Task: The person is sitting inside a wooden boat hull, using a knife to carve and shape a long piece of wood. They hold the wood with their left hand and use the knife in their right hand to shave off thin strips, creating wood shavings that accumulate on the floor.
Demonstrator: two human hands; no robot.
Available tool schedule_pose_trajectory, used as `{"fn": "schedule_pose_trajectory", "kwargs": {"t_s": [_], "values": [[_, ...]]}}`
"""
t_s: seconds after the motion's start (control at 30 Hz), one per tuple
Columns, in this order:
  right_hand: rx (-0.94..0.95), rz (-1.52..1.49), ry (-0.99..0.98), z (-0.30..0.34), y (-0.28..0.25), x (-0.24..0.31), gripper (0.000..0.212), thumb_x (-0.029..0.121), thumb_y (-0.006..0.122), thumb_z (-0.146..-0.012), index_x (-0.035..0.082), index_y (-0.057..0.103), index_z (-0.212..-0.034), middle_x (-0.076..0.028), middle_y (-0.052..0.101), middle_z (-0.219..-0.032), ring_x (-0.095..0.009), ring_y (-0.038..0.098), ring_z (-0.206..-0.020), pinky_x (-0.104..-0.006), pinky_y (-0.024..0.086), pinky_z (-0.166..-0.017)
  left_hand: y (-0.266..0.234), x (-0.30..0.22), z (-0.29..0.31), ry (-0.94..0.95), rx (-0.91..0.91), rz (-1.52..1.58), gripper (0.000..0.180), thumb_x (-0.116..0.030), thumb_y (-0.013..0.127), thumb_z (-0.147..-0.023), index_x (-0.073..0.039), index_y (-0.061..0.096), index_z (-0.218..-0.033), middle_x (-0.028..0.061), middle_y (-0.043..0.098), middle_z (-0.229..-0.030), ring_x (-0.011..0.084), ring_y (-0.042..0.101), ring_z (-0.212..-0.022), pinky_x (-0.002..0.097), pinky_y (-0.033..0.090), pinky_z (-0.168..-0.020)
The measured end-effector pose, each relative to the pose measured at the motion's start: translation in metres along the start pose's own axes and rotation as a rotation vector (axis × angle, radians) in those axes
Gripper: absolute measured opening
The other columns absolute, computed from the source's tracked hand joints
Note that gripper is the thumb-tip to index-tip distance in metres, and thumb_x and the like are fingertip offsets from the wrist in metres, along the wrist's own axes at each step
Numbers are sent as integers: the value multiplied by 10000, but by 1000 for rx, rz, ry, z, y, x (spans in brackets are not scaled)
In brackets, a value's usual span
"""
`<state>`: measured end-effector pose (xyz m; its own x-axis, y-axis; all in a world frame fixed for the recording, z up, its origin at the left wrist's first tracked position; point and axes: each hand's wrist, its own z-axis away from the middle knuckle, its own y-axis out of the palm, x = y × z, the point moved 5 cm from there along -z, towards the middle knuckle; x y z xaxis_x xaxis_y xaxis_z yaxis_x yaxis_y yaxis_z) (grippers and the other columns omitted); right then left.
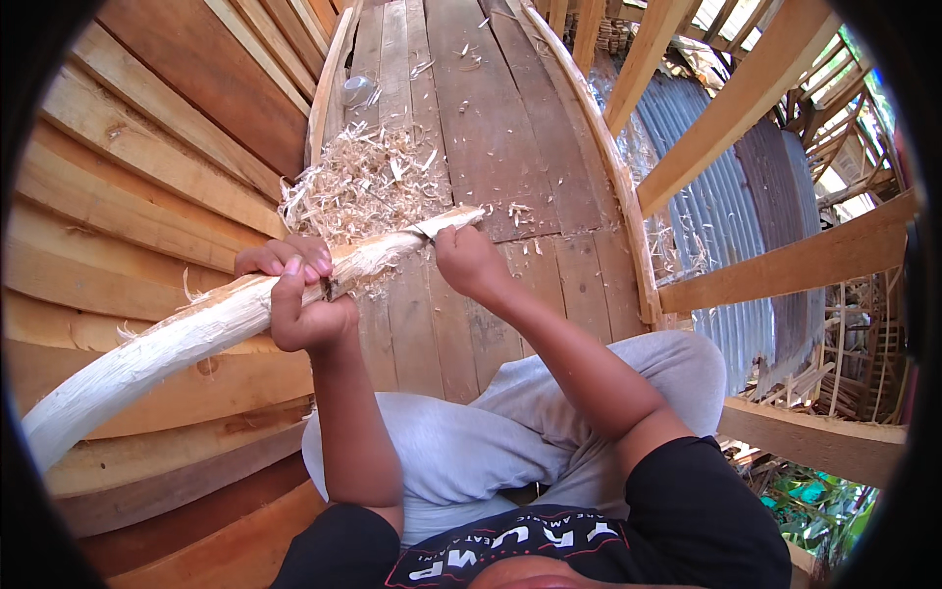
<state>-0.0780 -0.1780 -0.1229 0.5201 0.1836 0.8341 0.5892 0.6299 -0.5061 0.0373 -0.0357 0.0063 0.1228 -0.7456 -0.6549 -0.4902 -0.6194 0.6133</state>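
A long, pale, debarked wooden pole [186, 329] runs slantwise from the lower left to its narrower end in the middle. My left hand [302, 299] is closed around it, fingers over the far side and thumb on top. A dark spot shows on the wood beside that thumb. Near the narrow end, my right hand [468, 257] is closed on a knife; its handle is hidden in the fist. Only a short piece of the knife blade [419, 232] is visible, lying against the pole's surface. Rough, whittled facets and raised fibres mark the wood between both hands.
A heap of curled wood shavings [368, 182] lies beyond the pole on the plank floor [500, 128]. Behind it stands a clear cup [359, 91]. A slatted wooden wall [147, 196] is close on the left; wooden rails [785, 260] and corrugated metal sheets [721, 196] are on the right.
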Motion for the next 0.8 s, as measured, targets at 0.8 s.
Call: {"fn": "schedule_pose_trajectory", "kwargs": {"t_s": [0.8], "values": [[6,101,-128,31,4,44,552,287,304,-964,-97,619,-723,-355,595,-784,-527,589,-805,-550,456,-811,-19,-8,-6,36,-79,8,210,17,484,-651,-79,391,-813,53,420,-606,148,415,-532,272,414,-546]]}}
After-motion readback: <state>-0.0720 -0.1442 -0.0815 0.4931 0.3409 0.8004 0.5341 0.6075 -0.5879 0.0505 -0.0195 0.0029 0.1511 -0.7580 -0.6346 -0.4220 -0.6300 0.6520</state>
